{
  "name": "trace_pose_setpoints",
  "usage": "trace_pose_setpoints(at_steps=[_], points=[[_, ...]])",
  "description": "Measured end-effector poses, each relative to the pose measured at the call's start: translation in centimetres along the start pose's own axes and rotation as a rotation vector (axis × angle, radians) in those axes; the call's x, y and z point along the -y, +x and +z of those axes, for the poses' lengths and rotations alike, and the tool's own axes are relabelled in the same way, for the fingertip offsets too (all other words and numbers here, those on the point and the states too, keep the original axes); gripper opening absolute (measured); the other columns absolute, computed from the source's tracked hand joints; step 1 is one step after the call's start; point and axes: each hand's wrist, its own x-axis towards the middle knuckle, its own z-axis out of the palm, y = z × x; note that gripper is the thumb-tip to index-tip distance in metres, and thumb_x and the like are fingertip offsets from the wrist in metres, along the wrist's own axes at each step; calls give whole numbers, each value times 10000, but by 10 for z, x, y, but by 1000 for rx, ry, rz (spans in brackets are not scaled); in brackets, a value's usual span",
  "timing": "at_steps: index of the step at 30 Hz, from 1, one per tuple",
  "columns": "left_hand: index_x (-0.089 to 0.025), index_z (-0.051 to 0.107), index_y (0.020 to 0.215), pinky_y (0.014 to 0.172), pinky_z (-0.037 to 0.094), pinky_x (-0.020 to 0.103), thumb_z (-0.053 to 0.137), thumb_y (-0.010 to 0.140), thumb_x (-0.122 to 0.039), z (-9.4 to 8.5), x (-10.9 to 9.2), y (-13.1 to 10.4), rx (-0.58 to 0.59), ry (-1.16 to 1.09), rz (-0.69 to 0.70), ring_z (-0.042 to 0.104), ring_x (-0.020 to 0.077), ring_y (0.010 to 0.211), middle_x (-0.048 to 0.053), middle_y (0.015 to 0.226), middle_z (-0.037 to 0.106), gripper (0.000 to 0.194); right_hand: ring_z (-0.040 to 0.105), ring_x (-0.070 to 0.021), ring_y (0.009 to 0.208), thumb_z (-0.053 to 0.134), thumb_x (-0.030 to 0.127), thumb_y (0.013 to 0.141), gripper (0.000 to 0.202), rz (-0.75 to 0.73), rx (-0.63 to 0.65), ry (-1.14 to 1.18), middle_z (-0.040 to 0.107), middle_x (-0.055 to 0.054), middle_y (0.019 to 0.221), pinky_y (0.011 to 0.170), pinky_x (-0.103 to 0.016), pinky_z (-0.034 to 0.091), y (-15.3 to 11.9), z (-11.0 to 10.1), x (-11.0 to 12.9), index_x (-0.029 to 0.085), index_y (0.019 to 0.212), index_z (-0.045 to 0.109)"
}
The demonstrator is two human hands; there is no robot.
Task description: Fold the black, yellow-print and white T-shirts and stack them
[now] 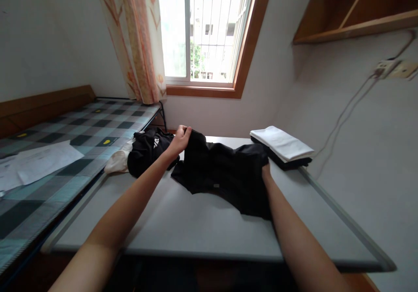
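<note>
A black shirt [225, 170] is stretched between my two hands over the white table [196, 226]. Its near part, with a small pale label at the neckline, rests on the tabletop, while the far edge is lifted. My left hand [181, 139] pinches the far left corner, fingers closed. On the right side, my right hand [266, 172] grips the cloth; its fingers are mostly hidden behind the fabric. Just left of my left hand lies a crumpled pile of black clothing [146, 152] with white lettering, beside a cream-coloured cloth [119, 159].
Folded clothes, a white one [282, 143] on top of dark ones, lie at the table's back right. A bed with a checked cover [114, 113] and papers [39, 163] adjoins the left. A wooden shelf [355, 28] and plugged-in cables [346, 113] are on the right wall.
</note>
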Motion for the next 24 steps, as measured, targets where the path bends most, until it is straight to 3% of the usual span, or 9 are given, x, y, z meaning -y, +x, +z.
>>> trace_pose_setpoints(at_steps=[2, 5, 8, 10, 12, 15, 17, 21, 24], points=[[-185, 463, 1023, 735, 480, 280, 544, 906, -483, 16, -6, -21, 228, 48, -16, 589, 156, 783, 4, 821, 576, 331, 535, -180, 614, 682, 423, 682, 263, 70, 48, -17, 574, 12, 570, 622, -357, 501, -16, 20, 0, 226, 594, 532], [-198, 370, 1291, 840, 506, 357, 774, 692, -515, 35, -11, -53, 623, 195, 129, 631, 242, 970, 85, 1072, 629, 789, 636, -225, 765, 697, 435, 682, 240, 270, 296, 68, 709, -28, 771, 730, -375, 541, -45, 48, 8, 208, 758, 679], [-197, 257, 1428, 935, 479, 429, 841, 608, -357, 46, -9, -74, 636, 458, 324, 576, 324, 1154, 172, 1292, 555, 1020, 671, -210, 816, 743, 394, 679, 319, 407, 532, 202, 739, -28, 879, 765, -333, 548, -66, 65, 23, 214, 940, 713], [-195, 250, 1455, 896, 494, 446, 721, 718, -248, 47, -7, -75, 576, 634, 321, 616, 327, 1098, 164, 1215, 614, 876, 672, -175, 781, 795, 316, 644, 405, 433, 668, 224, 737, -6, 870, 743, -290, 541, -70, 67, 31, 229, 1028, 702], [-205, 371, 1409, 844, 511, 437, 607, 757, -166, 43, -6, -67, 518, 752, 237, 666, 316, 981, 116, 1035, 686, 695, 678, -167, 792, 801, 317, 650, 441, 397, 672, 237, 737, -6, 882, 744, -284, 537, -65, 62, 37, 239, 1069, 687], [-187, 611, 1131, 836, 519, 399, 567, 738, -150, 25, -6, -38, 298, 670, 96, 677, 296, 930, 86, 916, 705, 397, 683, -169, 802, 746, 419, 704, 337, 257, 376, 208, 738, -25, 870, 723, -283, 530, -45, 49, 35, 231, 977, 687], [-151, 635, 1039, 843, 526, 381, 531, 774, -187, 6, -7, -10, 55, 441, 65, 672, 271, 927, 90, 929, 707, 287, 664, -147, 720, 731, 436, 695, 287, 213, 161, 116, 723, -20, 785, 652, -252, 509, -32, 38, 28, 217, 874, 680], [-139, 573, 1186, 1035, 433, 367, 533, 776, -189, -41, -20, 49, -507, 116, 295, 592, 232, 1136, 96, 1152, 665, 415, 612, -125, 611, 711, 451, 667, 288, 259, 15, -29, 676, -11, 681, 578, -235, 474, -18, 24, 12, 195, 790, 665], [-125, 543, 1242, 1130, 327, 369, 548, 803, -198, -74, -36, 77, -652, 181, 457, 512, 226, 1244, 94, 1204, 637, 445, 600, -128, 598, 699, 483, 653, 323, 247, 33, -71, 665, -14, 669, 572, -243, 470, -18, 23, 7, 191, 785, 658]])
